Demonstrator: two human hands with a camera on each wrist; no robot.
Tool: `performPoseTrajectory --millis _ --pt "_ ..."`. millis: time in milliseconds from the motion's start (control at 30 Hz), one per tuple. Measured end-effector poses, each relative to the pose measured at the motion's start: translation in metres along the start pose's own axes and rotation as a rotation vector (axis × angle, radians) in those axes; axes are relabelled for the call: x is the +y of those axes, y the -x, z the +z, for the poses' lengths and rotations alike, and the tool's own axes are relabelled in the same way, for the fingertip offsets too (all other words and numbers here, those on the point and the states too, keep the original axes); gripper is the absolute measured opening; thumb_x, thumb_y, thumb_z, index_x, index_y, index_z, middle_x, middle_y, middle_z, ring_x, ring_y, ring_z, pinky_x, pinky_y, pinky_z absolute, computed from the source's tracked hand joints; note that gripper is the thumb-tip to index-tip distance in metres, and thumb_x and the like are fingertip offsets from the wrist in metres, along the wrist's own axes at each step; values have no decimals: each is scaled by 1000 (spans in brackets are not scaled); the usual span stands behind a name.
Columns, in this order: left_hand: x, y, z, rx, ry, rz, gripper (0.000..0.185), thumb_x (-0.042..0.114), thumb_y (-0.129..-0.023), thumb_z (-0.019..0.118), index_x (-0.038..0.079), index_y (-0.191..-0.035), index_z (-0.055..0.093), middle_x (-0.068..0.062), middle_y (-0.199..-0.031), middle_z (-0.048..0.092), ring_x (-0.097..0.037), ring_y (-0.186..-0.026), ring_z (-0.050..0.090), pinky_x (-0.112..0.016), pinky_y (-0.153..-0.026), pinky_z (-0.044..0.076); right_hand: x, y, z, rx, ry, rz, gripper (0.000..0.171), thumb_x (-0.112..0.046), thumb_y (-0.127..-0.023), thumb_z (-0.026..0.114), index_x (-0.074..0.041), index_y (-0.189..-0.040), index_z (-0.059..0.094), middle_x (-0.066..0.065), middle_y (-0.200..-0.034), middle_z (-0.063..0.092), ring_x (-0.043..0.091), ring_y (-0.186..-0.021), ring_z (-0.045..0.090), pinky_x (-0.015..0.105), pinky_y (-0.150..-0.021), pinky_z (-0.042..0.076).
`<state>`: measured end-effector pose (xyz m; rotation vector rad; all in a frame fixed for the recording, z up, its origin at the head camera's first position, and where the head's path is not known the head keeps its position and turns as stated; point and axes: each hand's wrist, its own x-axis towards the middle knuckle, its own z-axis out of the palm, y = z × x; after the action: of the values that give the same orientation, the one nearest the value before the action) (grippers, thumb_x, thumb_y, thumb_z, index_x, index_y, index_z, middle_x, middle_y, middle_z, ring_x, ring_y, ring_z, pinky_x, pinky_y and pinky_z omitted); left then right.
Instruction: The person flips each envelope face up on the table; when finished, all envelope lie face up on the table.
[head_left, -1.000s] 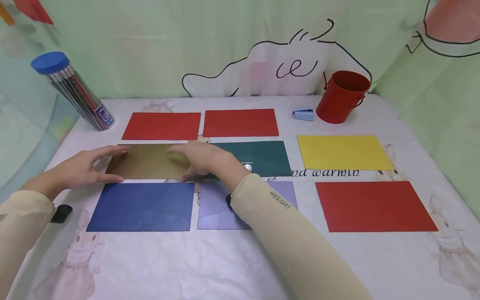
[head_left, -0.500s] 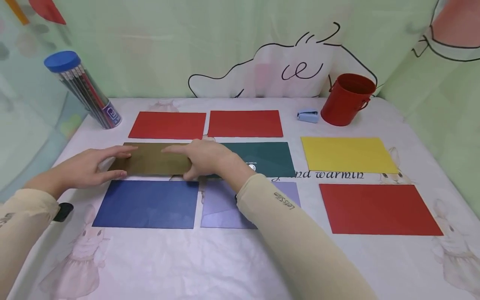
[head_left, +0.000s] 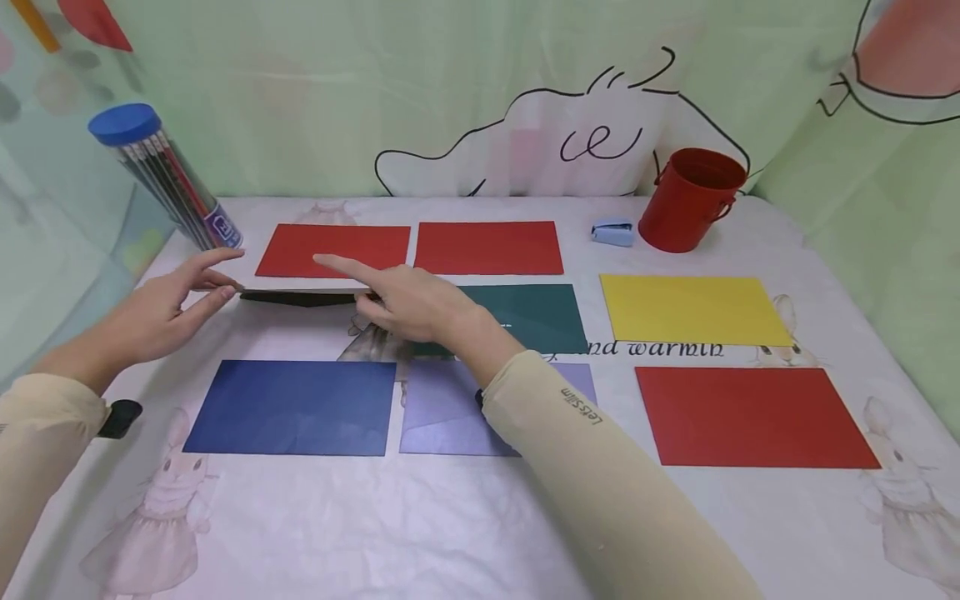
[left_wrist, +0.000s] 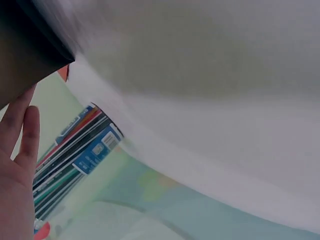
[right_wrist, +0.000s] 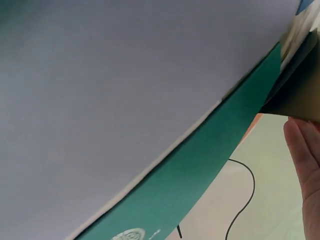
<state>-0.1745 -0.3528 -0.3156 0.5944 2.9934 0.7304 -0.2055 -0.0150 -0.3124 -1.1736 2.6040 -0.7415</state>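
Observation:
An olive-gold envelope (head_left: 300,297) is raised off the table and tilted nearly edge-on in the head view, its dark underside showing. My left hand (head_left: 165,308) pinches its left end. At the other end, my right hand (head_left: 420,304) grips the envelope, with the index finger stretched out. Both wrist views show a corner of the envelope (left_wrist: 30,55) at the fingertips. Below my right hand lies a dark green envelope (head_left: 525,317), partly covered by that hand. A blue envelope (head_left: 292,408) and a lavender one (head_left: 442,417), partly hidden by the right arm, lie nearer me.
Two red envelopes (head_left: 487,247) lie at the back. To the right are a yellow envelope (head_left: 693,308) and another red envelope (head_left: 753,417). A tub of pencils (head_left: 168,179) stands back left; a light-blue stapler (head_left: 612,232) and red bucket (head_left: 688,204) are back right.
The olive-gold envelope lay flat on the table earlier; both hands have now lifted it by its ends and tilted it. The hands have risen slightly away from me.

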Motion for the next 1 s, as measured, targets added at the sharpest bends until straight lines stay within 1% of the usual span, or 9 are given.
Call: performPoseTrajectory --millis 167,233,400,533,633,733,833,900,1000 --pt "1 -7 4 150 -17 94 58 7 -103 54 18 -154 30 -22 -120 52 -51 -109 57 -69 -87 43 -3 -5 -2 64 9 13 61 -20 -105 36 -44 -159 19 2 -58 41 13 -46 27 24 -50 28" --pt "1 -10 6 191 -33 106 53 5 -103 54 14 -151 34 -22 -118 49 -48 -107 56 -65 -87 44 -3 -7 -2 88 12 22 61 -17 -106 37 -41 -160 20 2 -58 41 14 -46 29 24 -50 30" --pt "0 -19 9 208 -48 116 49 -4 -101 54 5 -146 37 -23 -116 43 -44 -111 45 -62 -88 41 -1 -11 -2 141 5 32 63 -10 -105 40 -35 -160 23 2 -59 40 15 -47 32 24 -50 32" --pt "1 -25 9 218 -35 127 54 -15 -93 58 -2 -142 38 -28 -114 41 -45 -109 42 -62 -88 40 0 -12 -1 187 -12 43 64 -7 -103 43 -34 -159 26 3 -58 40 15 -46 32 24 -50 32" --pt "1 -26 9 215 -9 82 54 -16 -91 59 -5 -140 38 -29 -116 40 -45 -109 42 -59 -87 42 1 -12 0 216 -34 50 64 -7 -103 46 -34 -158 27 4 -56 40 15 -45 32 25 -49 31" --pt "1 -24 8 206 21 23 54 -13 -92 60 -4 -140 36 -28 -121 39 -44 -104 47 -38 -82 49 1 -13 0 224 -61 67 65 -8 -103 48 -34 -158 26 4 -56 40 15 -45 33 25 -50 33" --pt "2 -20 8 185 28 -41 58 -9 -93 62 -1 -141 31 -28 -129 36 -42 -94 50 -20 -69 41 2 -15 1 221 -121 82 66 -7 -101 51 -33 -157 27 5 -57 42 16 -45 34 26 -51 37" --pt "3 -20 9 147 43 -90 60 -7 -94 63 0 -143 29 -29 -134 32 -43 -92 50 -24 -73 45 3 -15 2 216 -163 91 66 -5 -99 54 -30 -155 30 4 -56 41 16 -45 34 26 -52 38" --pt "4 -22 11 79 66 -141 62 -6 -93 64 -1 -143 28 -31 -140 28 -49 -102 48 -49 -86 48 4 -17 3 206 -205 124 60 -2 -96 55 -26 -148 37 3 -55 38 15 -46 32 26 -53 38"
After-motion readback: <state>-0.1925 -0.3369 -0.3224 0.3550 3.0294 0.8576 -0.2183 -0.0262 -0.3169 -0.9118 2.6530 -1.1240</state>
